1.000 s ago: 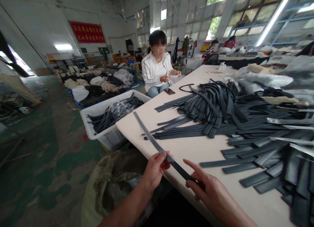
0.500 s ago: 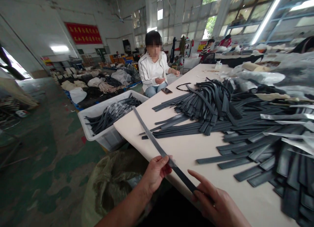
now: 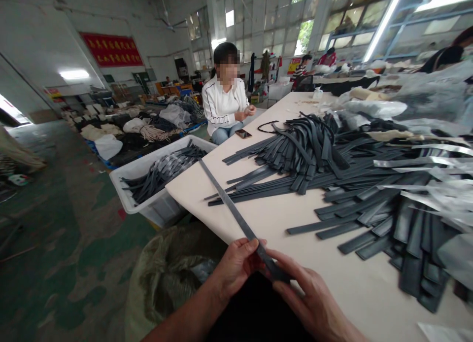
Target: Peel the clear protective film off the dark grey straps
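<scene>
A long dark grey strip slants from the table's near edge toward its far left corner. My left hand grips it between thumb and fingers partway along. At the strip's near end, my right hand is closed on it with thumb and fingers, close beside the left. Many similar dark strips lie in a spread pile on the pale table to the right. Farther back sits a heaped bundle of strips.
A white plastic bin with more strips stands left of the table. Below it is an open woven sack. A co-worker in a white jacket sits across the table corner, near a phone. Clear plastic bags lie at the back right.
My right hand has come closer to my left along the strip, its fingers now closed on the near end. The co-worker's hands have come together. The camera view has shifted slightly right.
</scene>
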A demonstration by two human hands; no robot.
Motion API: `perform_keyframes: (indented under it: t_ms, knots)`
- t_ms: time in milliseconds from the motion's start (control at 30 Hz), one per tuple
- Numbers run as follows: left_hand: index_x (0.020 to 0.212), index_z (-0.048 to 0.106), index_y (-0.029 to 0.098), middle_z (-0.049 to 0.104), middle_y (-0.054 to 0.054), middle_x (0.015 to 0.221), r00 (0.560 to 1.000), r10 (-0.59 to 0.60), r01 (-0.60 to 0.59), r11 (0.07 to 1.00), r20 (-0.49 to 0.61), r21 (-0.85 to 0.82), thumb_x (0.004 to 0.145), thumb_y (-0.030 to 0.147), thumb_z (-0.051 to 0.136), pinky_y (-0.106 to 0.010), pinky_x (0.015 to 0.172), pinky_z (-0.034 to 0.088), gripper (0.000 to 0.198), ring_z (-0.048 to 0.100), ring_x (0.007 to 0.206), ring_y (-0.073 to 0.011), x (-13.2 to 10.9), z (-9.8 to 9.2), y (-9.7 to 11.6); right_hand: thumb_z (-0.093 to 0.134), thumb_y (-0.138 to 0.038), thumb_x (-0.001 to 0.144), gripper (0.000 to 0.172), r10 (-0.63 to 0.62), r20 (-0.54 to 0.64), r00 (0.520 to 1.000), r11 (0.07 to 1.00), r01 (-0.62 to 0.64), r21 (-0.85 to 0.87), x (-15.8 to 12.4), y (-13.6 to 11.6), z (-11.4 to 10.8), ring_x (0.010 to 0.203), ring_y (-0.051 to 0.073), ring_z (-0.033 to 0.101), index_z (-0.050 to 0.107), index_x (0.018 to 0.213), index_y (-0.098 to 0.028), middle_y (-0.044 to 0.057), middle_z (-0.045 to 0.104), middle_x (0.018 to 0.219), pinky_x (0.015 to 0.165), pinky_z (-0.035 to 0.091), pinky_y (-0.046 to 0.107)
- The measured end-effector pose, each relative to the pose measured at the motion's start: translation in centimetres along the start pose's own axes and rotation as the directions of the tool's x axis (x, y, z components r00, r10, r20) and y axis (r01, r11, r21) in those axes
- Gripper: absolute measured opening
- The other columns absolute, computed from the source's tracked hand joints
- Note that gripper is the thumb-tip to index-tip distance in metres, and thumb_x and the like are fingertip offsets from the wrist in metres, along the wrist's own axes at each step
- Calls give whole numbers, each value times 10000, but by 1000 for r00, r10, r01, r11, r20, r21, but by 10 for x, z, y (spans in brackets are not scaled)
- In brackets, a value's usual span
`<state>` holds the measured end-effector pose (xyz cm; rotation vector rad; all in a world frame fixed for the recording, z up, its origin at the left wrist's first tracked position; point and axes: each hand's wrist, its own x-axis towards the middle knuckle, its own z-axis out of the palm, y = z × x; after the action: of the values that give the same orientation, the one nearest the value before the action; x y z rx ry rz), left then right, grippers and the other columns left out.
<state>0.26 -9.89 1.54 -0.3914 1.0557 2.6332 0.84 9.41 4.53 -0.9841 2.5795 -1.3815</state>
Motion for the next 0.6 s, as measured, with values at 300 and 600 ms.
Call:
perform_keyframes:
  t_ms: [300,600]
  knots:
    - [880,746,96,744,-95,809,996,-87,87,996,23,-24,739,306,805,-243,645,520,259,674,691,-158,-12,5,18,603,-211,921,402,-453,-103,885,841,386,-379,7,12,-3,1253,252,560,560,1317,-266,133,562,1394,987,522,422]
    - [1071,699,97,746,-138,936,993,-113,115,992,34,-50,821,370,725,-275,700,550,371,702,751,-182,-4,0,10,448,-173,977,316,-484,-62,873,872,474,-124,10,-5,-12,1115,201,649,606,1236,-257,63,725,1139,936,539,345]
